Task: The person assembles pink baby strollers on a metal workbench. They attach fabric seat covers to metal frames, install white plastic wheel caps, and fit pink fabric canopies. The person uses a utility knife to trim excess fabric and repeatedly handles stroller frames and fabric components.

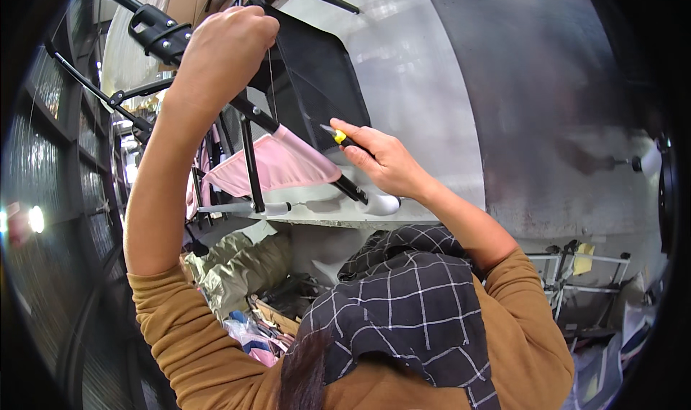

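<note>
My left hand [231,45] is raised in a closed fist over the black tube frame [251,109], pinching the top of a thin cord [272,86]. That cord runs down toward the upper end of a pink fabric panel [270,167], which is sleeved around a slanting tube. In my right hand [386,161] is a black and yellow utility knife [340,137], its blade pointing up and left. The blade tip is to the right of the cord and apart from it. Behind both hands stands a black mesh panel [329,75].
The frame stands on a pale worktable [432,113], its lower ends in white wrapping [380,204]. Below the table edge lie a crumpled olive sheet [243,264] and mixed scraps [259,329]. White metal frames [586,288] are at lower right. Dark framed panels [48,156] line the left.
</note>
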A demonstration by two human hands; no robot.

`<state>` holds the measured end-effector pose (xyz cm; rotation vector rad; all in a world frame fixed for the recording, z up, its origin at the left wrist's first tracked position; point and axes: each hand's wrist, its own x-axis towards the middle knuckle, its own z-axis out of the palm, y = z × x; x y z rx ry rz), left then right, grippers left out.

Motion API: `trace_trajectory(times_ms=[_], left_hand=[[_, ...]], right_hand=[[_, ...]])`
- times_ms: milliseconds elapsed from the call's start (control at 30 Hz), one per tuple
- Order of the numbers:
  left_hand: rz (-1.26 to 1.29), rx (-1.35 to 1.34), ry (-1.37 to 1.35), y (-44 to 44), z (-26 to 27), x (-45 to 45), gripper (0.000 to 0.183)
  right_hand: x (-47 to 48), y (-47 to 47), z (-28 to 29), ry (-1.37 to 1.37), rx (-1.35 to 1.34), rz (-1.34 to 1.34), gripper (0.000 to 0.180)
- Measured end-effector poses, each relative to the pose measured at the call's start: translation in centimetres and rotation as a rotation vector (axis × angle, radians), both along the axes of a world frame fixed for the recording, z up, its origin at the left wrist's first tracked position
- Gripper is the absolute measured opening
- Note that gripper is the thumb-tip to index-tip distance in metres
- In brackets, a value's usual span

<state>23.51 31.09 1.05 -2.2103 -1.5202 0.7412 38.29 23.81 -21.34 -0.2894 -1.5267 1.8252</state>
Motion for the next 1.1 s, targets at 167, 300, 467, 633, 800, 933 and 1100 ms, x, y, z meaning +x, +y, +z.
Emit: trace_trajectory(times_ms=[167,300,467,633,800,933,1100], left_hand=[[0.046,-0.163,-0.079,1.3,-1.5,-1.4,0.005],[0.096,-0.248,-0.118,1.5,-2.2,-2.0,0.005],[0.078,-0.28,-0.164,1.3,-2.8,-2.3,0.005],[0.003,-0.197,-0.195,2.1,-2.1,-0.3,0.005],[-0.064,0.154,-0.501,-1.3,3.7,1.7,0.011],[0.464,0.385,-0.877,-14.8,10.4,-1.7,0.015],[0.964,1.047,-1.158,-40.4,6.3,-14.2,0.018]], right_hand=[[-1.5,2.5,1.1,0.089,-0.027,0.176,0.033],[-2.6,3.3,2.1,0.161,-0.003,0.244,0.033],[-3.5,3.6,2.8,0.067,-0.022,0.36,0.03],[-2.9,3.2,2.7,0.021,0.147,0.281,0.031],[1.6,3.6,0.8,-0.231,0.012,0.086,0.031],[9.6,5.6,-4.1,-0.677,0.402,-0.594,0.034],[19.0,5.7,-11.0,-1.285,0.582,-0.705,0.041]])
